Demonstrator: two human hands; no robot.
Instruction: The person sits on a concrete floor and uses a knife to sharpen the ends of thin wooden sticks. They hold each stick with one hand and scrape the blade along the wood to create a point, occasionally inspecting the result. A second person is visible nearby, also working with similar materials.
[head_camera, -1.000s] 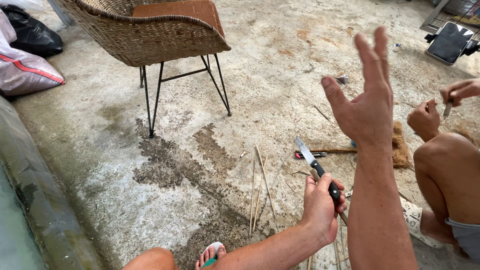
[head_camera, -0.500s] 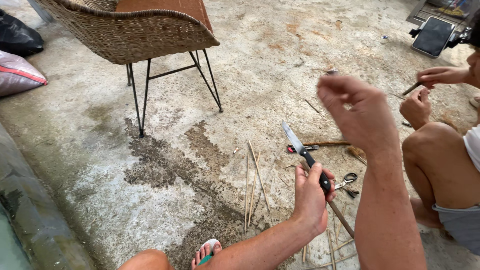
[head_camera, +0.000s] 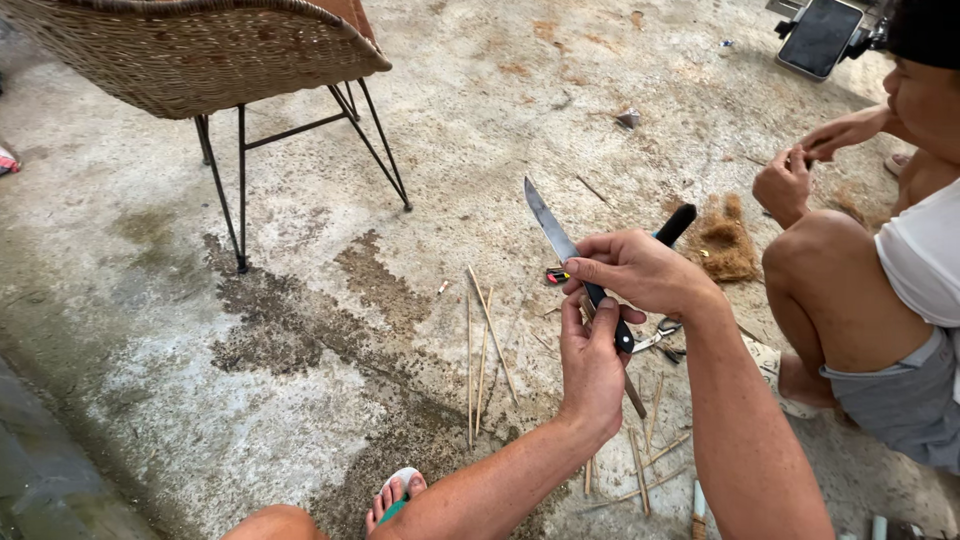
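Right hand (head_camera: 640, 272), raised and spread a second ago, now closed on knife (head_camera: 560, 240) above clamped left hand (head_camera: 592, 365), centre frame.

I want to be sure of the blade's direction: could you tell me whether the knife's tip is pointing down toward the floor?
No, the knife has its blade angled up and away, above the left hand gripping the handle.

A chair (head_camera: 200, 60) stands far left on the floor (head_camera: 300, 400). Sticks (head_camera: 480, 350) lie near, left of both hands; a knife (head_camera: 560, 245) sits between. Another person (head_camera: 890, 300) crouches right, a phone (head_camera: 820, 35) beyond.
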